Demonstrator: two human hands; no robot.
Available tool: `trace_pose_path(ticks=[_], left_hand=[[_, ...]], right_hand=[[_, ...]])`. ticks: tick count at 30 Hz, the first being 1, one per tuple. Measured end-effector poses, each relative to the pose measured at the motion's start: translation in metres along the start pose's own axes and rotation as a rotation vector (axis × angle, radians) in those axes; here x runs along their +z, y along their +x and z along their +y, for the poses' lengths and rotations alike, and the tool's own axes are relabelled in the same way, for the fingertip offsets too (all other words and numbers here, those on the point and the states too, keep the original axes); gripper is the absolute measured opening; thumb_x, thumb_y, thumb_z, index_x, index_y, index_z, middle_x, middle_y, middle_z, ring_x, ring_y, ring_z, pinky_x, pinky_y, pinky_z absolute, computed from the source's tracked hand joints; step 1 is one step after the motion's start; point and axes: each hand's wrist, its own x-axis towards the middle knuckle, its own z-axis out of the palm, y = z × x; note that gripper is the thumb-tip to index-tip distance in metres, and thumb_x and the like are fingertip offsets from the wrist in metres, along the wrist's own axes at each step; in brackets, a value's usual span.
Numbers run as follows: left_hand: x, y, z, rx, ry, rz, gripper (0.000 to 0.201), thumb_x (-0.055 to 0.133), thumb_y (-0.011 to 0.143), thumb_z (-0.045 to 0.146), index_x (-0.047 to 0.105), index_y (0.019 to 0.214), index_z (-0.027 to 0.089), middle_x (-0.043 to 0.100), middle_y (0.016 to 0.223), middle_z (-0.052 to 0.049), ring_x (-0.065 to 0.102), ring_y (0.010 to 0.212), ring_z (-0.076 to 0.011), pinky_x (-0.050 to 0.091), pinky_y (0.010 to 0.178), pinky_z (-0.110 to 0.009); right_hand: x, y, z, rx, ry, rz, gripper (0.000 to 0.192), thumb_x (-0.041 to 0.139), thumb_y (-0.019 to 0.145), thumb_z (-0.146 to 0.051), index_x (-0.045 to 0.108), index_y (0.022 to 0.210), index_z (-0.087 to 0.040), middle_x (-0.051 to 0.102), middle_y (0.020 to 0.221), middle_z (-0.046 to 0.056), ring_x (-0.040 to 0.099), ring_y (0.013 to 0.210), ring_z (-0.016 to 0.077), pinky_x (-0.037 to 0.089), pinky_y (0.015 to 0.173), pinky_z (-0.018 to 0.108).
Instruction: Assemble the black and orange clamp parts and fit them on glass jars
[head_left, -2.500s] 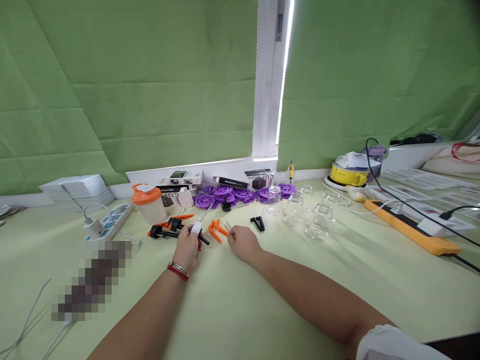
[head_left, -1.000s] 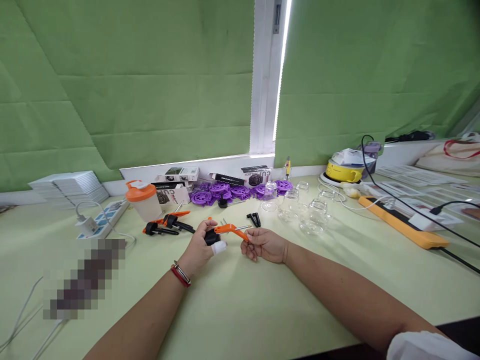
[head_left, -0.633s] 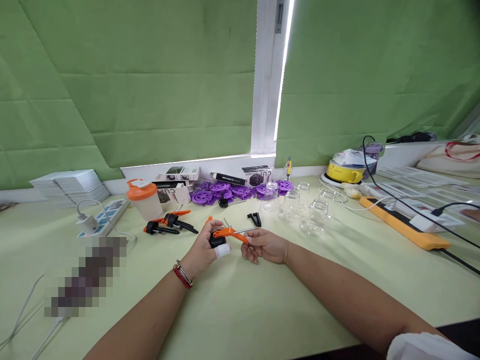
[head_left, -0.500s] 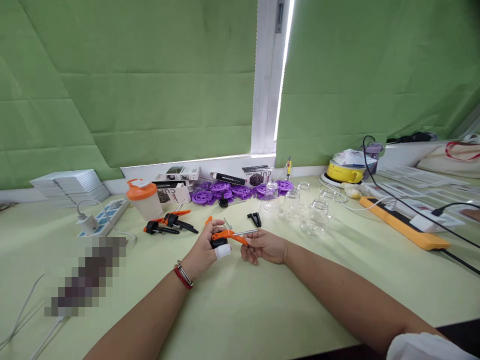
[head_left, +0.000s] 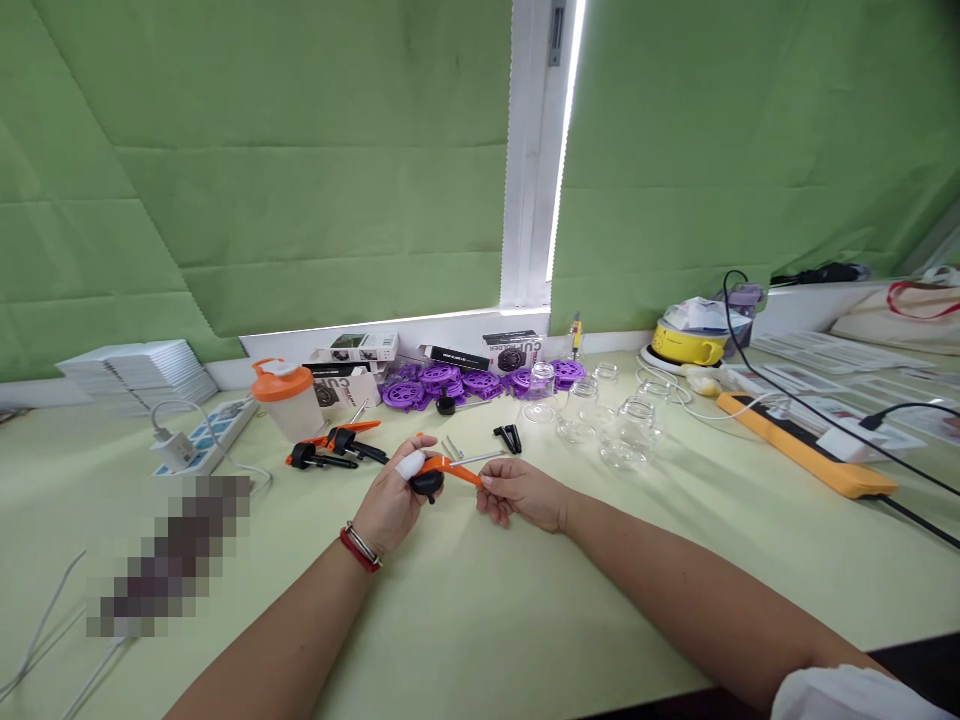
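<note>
Now | left hand [head_left: 390, 500] is gripping black knob [head_left: 427, 483] of orange clamp [head_left: 446, 466] | right hand [head_left: 517, 492] is pinching its other end, above table [head_left: 525, 600] | step: probably fitting parts | next: needing steady alignment

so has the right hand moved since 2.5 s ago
Yes. The right hand has come nearer, away from the purple discs, and now grips the orange piece.

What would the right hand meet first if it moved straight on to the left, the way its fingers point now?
Probably the orange part that the right hand already pinches, then the left hand holding its black end. Depth is hard to judge.
</note>
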Motion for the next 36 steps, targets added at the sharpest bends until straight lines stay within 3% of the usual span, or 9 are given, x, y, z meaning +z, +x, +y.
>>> trace_pose_path(ticks=[3, 6, 9, 14, 20, 31, 36], left_hand=[[-0.008, 0.006, 0.001, 0.057, -0.019, 0.119, 0.028, 0.056, 0.078, 0.030, 0.051, 0.102, 0.016, 0.056, 0.070, -0.001, 0.053, 0.057, -0.0130, 0.043, 0.055, -0.027], [-0.017, 0.011, 0.001, 0.112, -0.032, 0.213, 0.026, 0.055, 0.077, 0.029, 0.051, 0.100, 0.016, 0.055, 0.065, 0.000, 0.054, 0.055, -0.0132, 0.043, 0.054, -0.027], [-0.023, 0.015, -0.002, 0.152, -0.024, 0.266, 0.025, 0.055, 0.077, 0.028, 0.051, 0.099, 0.016, 0.056, 0.065, 0.000, 0.055, 0.054, -0.0131, 0.044, 0.054, -0.027], [-0.027, 0.018, -0.004, 0.171, -0.041, 0.293, 0.023, 0.054, 0.078, 0.028, 0.051, 0.097, 0.016, 0.057, 0.064, 0.000, 0.054, 0.052, -0.0120, 0.044, 0.054, -0.026], [-0.033, 0.020, -0.006, 0.173, -0.060, 0.304, 0.021, 0.054, 0.078, 0.027, 0.052, 0.096, 0.017, 0.056, 0.064, 0.000, 0.055, 0.053, -0.0129, 0.045, 0.054, -0.027], [-0.032, 0.020, -0.005, 0.146, -0.071, 0.348, 0.018, 0.054, 0.077, 0.026, 0.052, 0.093, 0.016, 0.055, 0.063, 0.000, 0.057, 0.055, -0.0153, 0.045, 0.053, -0.028], [-0.029, 0.019, -0.005, 0.132, -0.070, 0.363, 0.017, 0.053, 0.077, 0.025, 0.052, 0.092, 0.016, 0.057, 0.065, -0.001, 0.057, 0.055, -0.0147, 0.044, 0.052, -0.027]], right_hand=[[0.005, 0.006, 0.003, -0.067, -0.259, 0.188, 0.021, 0.056, 0.080, -0.036, 0.053, 0.088, -0.017, 0.058, 0.072, 0.000, 0.049, 0.053, 0.0084, 0.039, 0.049, 0.022], [0.010, 0.015, 0.005, -0.184, -0.698, 0.332, 0.020, 0.053, 0.081, -0.025, 0.057, 0.098, -0.018, 0.058, 0.078, 0.002, 0.051, 0.064, 0.0113, 0.041, 0.061, 0.026], [0.015, 0.027, 0.004, -0.229, -1.050, 0.393, 0.026, 0.049, 0.082, -0.022, 0.059, 0.106, -0.018, 0.061, 0.088, 0.005, 0.055, 0.077, 0.0155, 0.040, 0.069, 0.028], [0.024, 0.047, -0.001, -0.149, -1.334, 0.421, 0.026, 0.043, 0.087, -0.027, 0.062, 0.102, -0.019, 0.061, 0.093, 0.008, 0.058, 0.084, 0.0187, 0.037, 0.069, 0.027], [0.025, 0.053, -0.001, -0.161, -1.432, 0.379, 0.030, 0.038, 0.090, -0.026, 0.065, 0.082, -0.017, 0.060, 0.085, 0.007, 0.058, 0.078, 0.0164, 0.033, 0.062, 0.025], [0.028, 0.027, -0.005, -0.208, -1.328, 0.299, 0.023, 0.042, 0.086, -0.019, 0.066, 0.086, -0.018, 0.059, 0.091, 0.005, 0.056, 0.080, 0.0135, 0.035, 0.065, 0.023], [0.028, 0.029, -0.004, -0.091, -1.285, 0.396, 0.017, 0.051, 0.083, -0.029, 0.061, 0.089, -0.017, 0.059, 0.091, 0.005, 0.055, 0.077, 0.0153, 0.034, 0.063, 0.025]])
